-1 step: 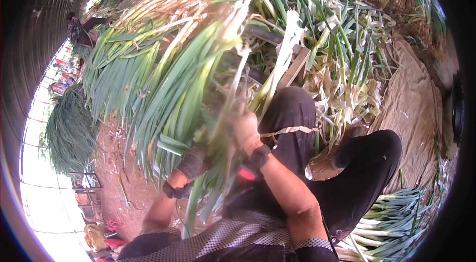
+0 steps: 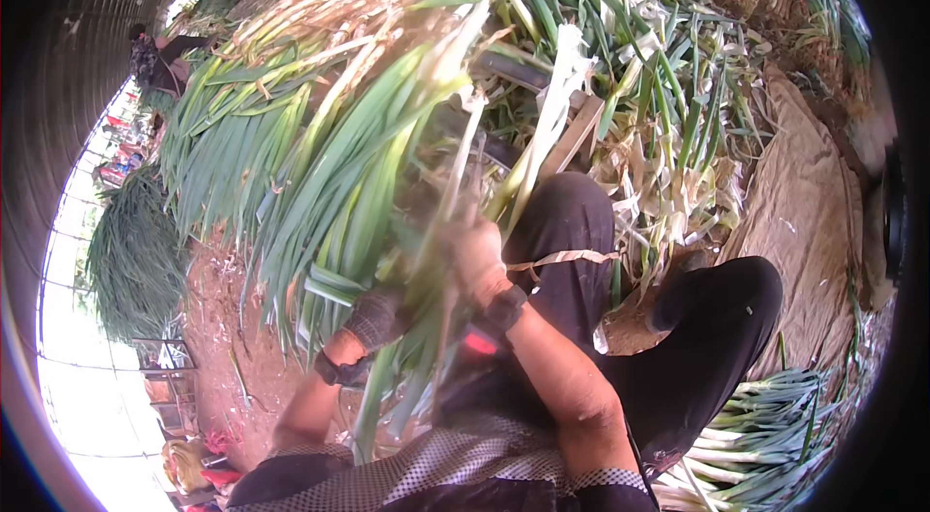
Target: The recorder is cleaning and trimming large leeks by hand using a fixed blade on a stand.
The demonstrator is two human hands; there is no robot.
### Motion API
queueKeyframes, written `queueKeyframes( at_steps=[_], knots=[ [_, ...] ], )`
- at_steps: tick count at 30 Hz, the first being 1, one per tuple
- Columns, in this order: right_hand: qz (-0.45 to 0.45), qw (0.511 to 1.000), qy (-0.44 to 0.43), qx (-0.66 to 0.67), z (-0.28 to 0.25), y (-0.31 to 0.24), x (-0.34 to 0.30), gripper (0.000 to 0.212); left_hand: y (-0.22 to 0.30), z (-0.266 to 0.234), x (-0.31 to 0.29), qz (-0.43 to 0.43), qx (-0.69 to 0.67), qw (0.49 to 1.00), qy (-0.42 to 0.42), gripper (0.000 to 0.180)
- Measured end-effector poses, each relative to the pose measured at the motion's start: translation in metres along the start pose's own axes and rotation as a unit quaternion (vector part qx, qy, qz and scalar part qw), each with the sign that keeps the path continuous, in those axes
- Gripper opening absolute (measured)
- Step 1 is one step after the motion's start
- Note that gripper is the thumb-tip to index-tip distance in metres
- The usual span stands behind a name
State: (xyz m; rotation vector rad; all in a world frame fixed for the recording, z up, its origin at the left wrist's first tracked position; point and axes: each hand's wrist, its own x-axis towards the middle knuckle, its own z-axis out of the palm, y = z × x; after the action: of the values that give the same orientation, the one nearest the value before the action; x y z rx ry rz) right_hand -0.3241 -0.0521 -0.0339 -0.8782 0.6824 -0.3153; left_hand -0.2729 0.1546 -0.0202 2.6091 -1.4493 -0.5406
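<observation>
Long green onions with broad green leaves run between my hands in front of my lap. My left hand point(image 2: 376, 316), in a dark grey knit glove, is closed round the leaves point(image 2: 407, 357); its fingertips are partly hidden. My right hand point(image 2: 475, 258) looks pale and is smeared by motion. It is closed against the stalks higher up, with a thin pale strip point(image 2: 470, 149) rising above it. Beside my right knee a peeled white onion stalk point(image 2: 557, 105) stands at a slant. A dark metal bar point(image 2: 515, 69) lies partly hidden behind it.
A large heap of unpeeled onions point(image 2: 242, 149) lies left and ahead. Stripped leaves and skins point(image 2: 678, 124) pile up beyond my knees. Trimmed onions point(image 2: 756, 434) lie at lower right, near a brown cloth point(image 2: 804, 212). Another person point(image 2: 160, 62) is at far left.
</observation>
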Motion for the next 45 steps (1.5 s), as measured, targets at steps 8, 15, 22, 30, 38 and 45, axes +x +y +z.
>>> queueKeyframes(
  at_steps=[8, 15, 22, 30, 38, 45],
  knots=[
    [0.077, 0.996, -0.03, -0.039, -0.003, -0.021, 0.012, 0.024, 0.016, -0.011, 0.0, -0.032, 0.039, 0.998, -0.04, 0.023],
    [0.076, 0.995, -0.045, 0.048, -0.006, -0.032, 0.003, 0.016, 0.029, -0.007, -0.001, -0.002, 0.011, 0.999, 0.04, 0.031],
    [-0.057, 0.997, -0.017, 0.039, -0.007, -0.033, -0.018, 0.031, 0.025, -0.009, 0.057, 0.055, 0.127, 0.986, 0.093, 0.024],
    [-0.151, 0.988, -0.014, -0.005, -0.004, -0.015, -0.025, 0.025, 0.028, -0.02, 0.06, 0.022, 0.041, 0.993, 0.107, 0.022],
    [-0.166, 0.983, -0.06, -0.048, 0.025, -0.036, -0.061, 0.039, 0.046, -0.042, 0.023, 0.074, 0.071, 0.964, 0.244, 0.033],
    [-0.076, 0.996, -0.025, -0.045, 0.025, -0.017, -0.04, 0.036, 0.016, -0.023, 0.114, 0.105, -0.016, 0.97, 0.219, 0.032]
  ],
)
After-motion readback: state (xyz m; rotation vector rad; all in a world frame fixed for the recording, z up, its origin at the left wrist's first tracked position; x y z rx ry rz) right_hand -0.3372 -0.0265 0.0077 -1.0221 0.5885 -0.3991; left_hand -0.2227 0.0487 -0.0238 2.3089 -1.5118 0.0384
